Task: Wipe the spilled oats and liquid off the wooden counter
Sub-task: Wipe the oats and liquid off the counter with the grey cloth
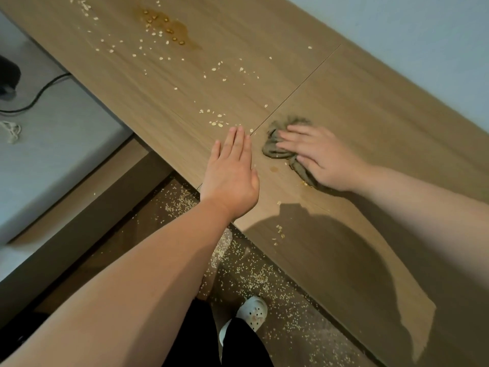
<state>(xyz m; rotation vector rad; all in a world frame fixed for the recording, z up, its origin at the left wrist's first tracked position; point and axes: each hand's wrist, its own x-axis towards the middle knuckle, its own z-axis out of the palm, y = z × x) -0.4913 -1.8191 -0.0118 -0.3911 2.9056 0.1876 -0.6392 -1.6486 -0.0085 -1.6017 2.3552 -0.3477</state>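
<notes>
- Step in hand (judged): wiping is under way. The right hand point(320, 157) presses a grey-brown cloth point(275, 151) onto the wooden counter point(370, 107), fingers straight and slightly spread, curled round nothing.
- The left hand point(230, 170) is flat, fingers straight and together, holding nothing. Whether it touches the wood cannot be told.
- Loose oats point(217, 123) lie just beyond the left fingertips. The brown liquid point(169, 30) lies well beyond both hands' fingertips.
- Next move (judged): push the cloth forward past the fingertips, gathering the oats before reaching the liquid.

One left hand point(230, 173), one right hand point(324, 158), one cloth point(274, 151), one big puddle point(182, 34) (oats point(215, 123) uncountable).
</notes>
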